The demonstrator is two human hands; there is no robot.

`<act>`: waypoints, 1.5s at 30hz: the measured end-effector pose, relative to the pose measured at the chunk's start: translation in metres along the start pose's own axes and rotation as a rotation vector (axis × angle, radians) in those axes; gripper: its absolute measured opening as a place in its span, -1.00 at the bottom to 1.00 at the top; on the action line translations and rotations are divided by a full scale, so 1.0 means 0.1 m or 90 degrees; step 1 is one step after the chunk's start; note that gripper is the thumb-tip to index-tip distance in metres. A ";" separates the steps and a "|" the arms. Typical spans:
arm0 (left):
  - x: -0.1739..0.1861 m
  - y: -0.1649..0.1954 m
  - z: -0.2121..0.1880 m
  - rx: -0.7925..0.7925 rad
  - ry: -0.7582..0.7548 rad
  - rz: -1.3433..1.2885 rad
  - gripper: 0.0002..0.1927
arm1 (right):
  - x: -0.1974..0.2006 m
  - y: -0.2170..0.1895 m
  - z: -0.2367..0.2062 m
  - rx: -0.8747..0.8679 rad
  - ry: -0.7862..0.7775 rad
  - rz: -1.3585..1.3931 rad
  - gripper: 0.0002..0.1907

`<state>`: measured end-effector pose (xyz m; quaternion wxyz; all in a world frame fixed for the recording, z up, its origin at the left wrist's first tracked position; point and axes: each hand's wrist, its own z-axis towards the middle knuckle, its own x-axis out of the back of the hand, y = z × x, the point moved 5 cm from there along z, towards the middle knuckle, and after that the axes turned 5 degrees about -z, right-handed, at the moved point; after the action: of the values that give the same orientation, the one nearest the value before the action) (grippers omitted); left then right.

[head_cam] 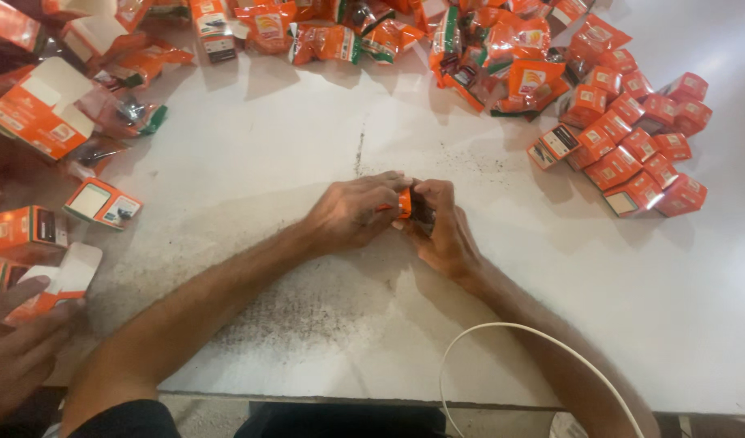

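Hands meet at the middle of the white tabletop (pixel 324 146) in the head view, both closed on one small orange box (pixel 405 203) pinched between them. The left hand (pixel 352 212) comes in from the lower left with its fingertips clenched on the box's left end; the right hand (pixel 444 227) curls round the dark right side, thumb on top. The box lies directly between the two hands, touching both, so neither is nearer; its long axis cannot be told, since the fingers hide most of it. A stack of closed orange boxes (pixel 632 146) sits well apart to the upper right, and a heap of orange packets (pixel 502 57) lies along the far edge. Open flattened cartons (pixel 40 109) lie at the left, where another person's hand (pixel 16 349) holds a carton. A white cable (pixel 502 328) loops near the right forearm.
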<state>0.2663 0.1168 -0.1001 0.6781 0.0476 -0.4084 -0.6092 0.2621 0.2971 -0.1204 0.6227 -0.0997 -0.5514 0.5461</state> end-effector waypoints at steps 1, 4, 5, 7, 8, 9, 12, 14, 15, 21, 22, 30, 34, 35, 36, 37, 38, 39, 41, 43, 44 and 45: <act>-0.01 0.01 -0.02 -0.029 -0.019 0.030 -0.82 | 0.02 -0.03 0.01 0.011 0.003 -0.024 -0.38; -0.04 0.05 -0.09 -0.075 -0.080 0.097 -0.71 | 0.06 -0.21 0.03 0.136 0.023 -0.101 -0.30; -0.01 0.03 -0.10 -0.065 -0.102 0.112 -0.65 | 0.07 -0.28 0.04 0.196 0.034 -0.126 -0.27; 0.13 -0.03 -0.13 -0.056 -0.126 0.172 -0.55 | 0.07 -0.30 0.09 0.159 0.035 -0.213 -0.33; 0.31 -0.10 -0.12 -0.059 -0.128 0.219 -0.51 | 0.09 -0.31 0.12 0.141 0.037 -0.258 -0.36; 0.51 -0.20 -0.12 -0.062 -0.130 0.265 -0.47 | 0.17 -0.31 0.12 0.104 0.105 -0.320 -0.34; 1.75 -0.74 -0.19 0.184 0.126 0.675 -0.38 | 0.37 -0.30 0.12 0.045 0.235 -0.435 -0.28; 2.50 -1.06 -0.35 0.322 0.220 0.704 -0.26 | 0.41 -0.26 0.16 0.078 0.208 -0.418 -0.21; 2.66 -1.18 -0.41 0.334 0.185 0.731 -0.31 | 0.37 -0.25 0.16 0.092 0.195 -0.398 -0.22; 2.02 -0.77 -0.05 0.074 0.267 0.660 -0.87 | 0.04 -0.25 0.23 0.123 0.051 -0.279 -0.21; 1.60 -0.59 0.01 0.100 0.264 0.552 -0.84 | -0.02 -0.29 0.22 0.139 0.026 -0.265 -0.14; 0.00 -0.34 0.55 0.268 -0.008 -0.007 -0.73 | 0.10 0.11 0.15 -0.314 0.038 -0.026 -0.10; 0.69 -1.17 1.09 0.026 0.111 0.572 -0.35 | 0.15 -0.11 0.20 0.028 0.086 -0.076 -0.30; 0.74 -1.36 1.13 0.027 0.080 0.699 -0.21 | 0.14 -0.20 0.19 0.143 0.087 -0.156 -0.33; 0.72 -1.51 1.14 0.077 0.010 0.710 -0.21 | 0.14 -0.20 0.19 0.139 0.084 -0.151 -0.35; 0.70 -1.58 1.13 0.129 -0.060 0.720 -0.22 | 0.15 -0.20 0.18 0.133 0.080 -0.146 -0.37; 0.66 -1.63 1.08 0.182 -0.132 0.728 -0.22 | 0.15 -0.20 0.18 0.126 0.076 -0.139 -0.39; 0.59 -1.63 1.00 0.195 -0.138 0.645 -0.39 | 0.16 -0.14 0.17 0.058 0.064 -0.087 -0.39; 0.50 -1.34 0.78 0.223 -0.148 0.478 -0.70 | 0.16 -0.02 0.13 -0.075 0.034 0.021 -0.40; 0.45 -0.93 0.63 0.204 -0.125 0.326 -0.82 | 0.15 0.03 0.12 -0.078 0.035 0.014 -0.43; 0.44 -0.68 0.53 0.174 -0.052 0.212 -0.77 | 0.15 0.06 0.11 -0.081 0.033 0.008 -0.45; 0.43 -0.45 0.43 0.143 0.022 0.099 -0.69 | 0.13 0.12 0.11 -0.120 0.015 0.051 -0.47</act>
<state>0.2008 0.0869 -0.0757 0.7208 0.1020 -0.4645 -0.5042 0.2442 0.3071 -0.1174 0.5948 -0.1859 -0.5887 0.5149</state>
